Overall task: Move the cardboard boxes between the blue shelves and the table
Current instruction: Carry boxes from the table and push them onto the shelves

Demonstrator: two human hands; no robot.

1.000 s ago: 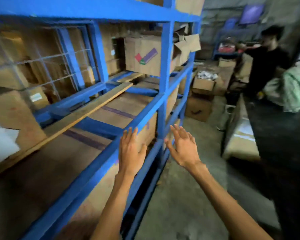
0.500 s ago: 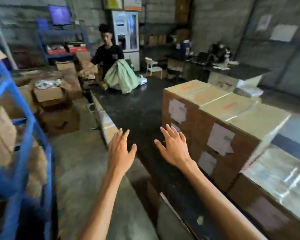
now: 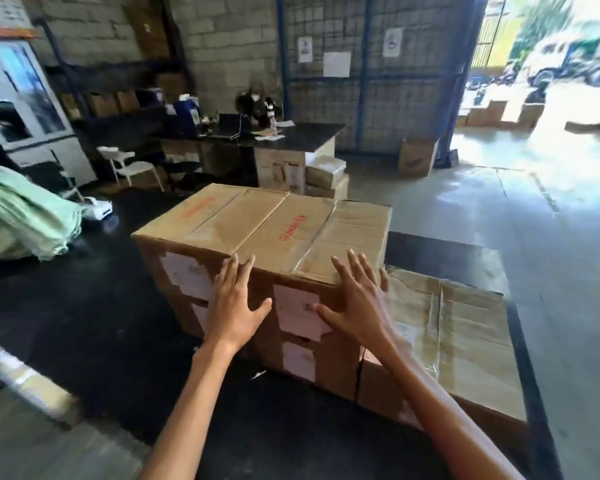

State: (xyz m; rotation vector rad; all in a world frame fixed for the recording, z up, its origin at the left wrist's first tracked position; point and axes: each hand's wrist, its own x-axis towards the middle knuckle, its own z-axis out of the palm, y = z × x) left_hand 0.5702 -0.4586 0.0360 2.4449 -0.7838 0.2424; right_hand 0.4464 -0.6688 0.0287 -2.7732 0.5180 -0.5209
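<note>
Sitting on the black table, a taped cardboard box tops a stack, a lower box just beside it on the right. The left hand and right hand are held out at its near face, fingers straight and splayed, grasping nothing; contact unclear

Stacked boxes on table, lower box right.

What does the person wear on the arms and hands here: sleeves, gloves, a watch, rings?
Nothing worn shows in this picture. The left hand and the right hand have no gloves and no visible rings. Neither wrist has a watch or bracelet, and no sleeve appears on either forearm.
</note>
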